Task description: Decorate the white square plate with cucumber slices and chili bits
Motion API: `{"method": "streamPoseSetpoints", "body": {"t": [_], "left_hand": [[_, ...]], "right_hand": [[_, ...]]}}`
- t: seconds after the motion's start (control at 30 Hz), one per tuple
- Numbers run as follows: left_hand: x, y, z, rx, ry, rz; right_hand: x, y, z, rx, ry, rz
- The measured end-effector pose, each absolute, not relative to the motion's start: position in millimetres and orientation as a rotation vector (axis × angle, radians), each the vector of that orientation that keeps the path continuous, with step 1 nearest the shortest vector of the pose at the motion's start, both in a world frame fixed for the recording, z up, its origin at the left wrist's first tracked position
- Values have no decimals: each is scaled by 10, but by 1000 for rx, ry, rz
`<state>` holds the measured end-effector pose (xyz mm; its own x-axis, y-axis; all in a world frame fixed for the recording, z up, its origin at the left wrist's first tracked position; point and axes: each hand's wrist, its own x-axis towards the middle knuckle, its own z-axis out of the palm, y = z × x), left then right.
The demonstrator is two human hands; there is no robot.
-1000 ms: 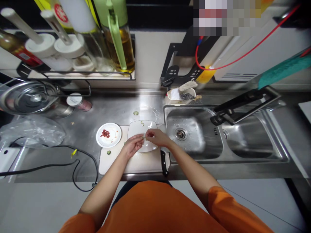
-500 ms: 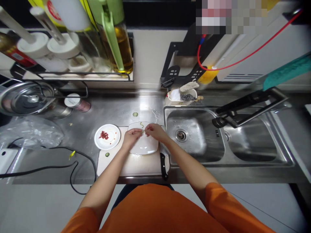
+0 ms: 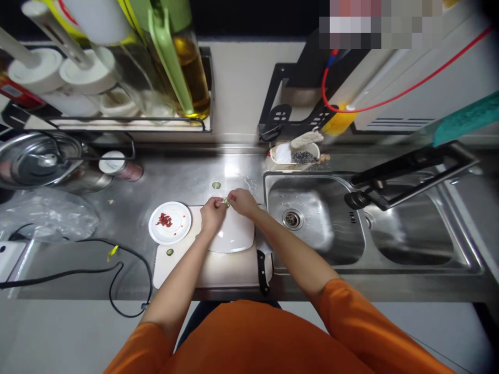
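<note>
Over the far edge of a white plate (image 3: 234,234), my left hand (image 3: 213,214) and my right hand (image 3: 242,202) meet, fingertips pinched close together. Between them is a thin green-edged cucumber slice (image 3: 225,201), gripped from both sides. Its exact shape is partly hidden by the fingers. The plate rests on a pale cutting board (image 3: 230,271). Another cucumber piece (image 3: 170,252) lies on the board's left corner, and a cucumber slice (image 3: 216,185) sits on the steel counter beyond the plate.
A round white plate (image 3: 183,231) with red chopped pieces stands left of my hands. A black-handled knife (image 3: 263,272) lies at the board's right edge. The double sink (image 3: 312,218) is on the right. Black cable (image 3: 136,253) and a plastic bag (image 3: 50,215) lie on the left.
Both hands have shifted slightly to the far side of the plate, over the curled slice there. The view has moved a little; plates, knife and loose cucumber pieces stay put.
</note>
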<state>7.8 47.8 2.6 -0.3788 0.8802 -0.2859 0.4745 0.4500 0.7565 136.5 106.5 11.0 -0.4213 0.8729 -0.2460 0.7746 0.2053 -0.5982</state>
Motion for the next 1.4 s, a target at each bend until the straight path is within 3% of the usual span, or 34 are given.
{"method": "streamPoseSetpoints", "body": {"t": [1.4], "left_hand": [[115,466,2,1279,2054,765]], "right_hand": [[1316,1017,-11,-1618,-2450,820]]}}
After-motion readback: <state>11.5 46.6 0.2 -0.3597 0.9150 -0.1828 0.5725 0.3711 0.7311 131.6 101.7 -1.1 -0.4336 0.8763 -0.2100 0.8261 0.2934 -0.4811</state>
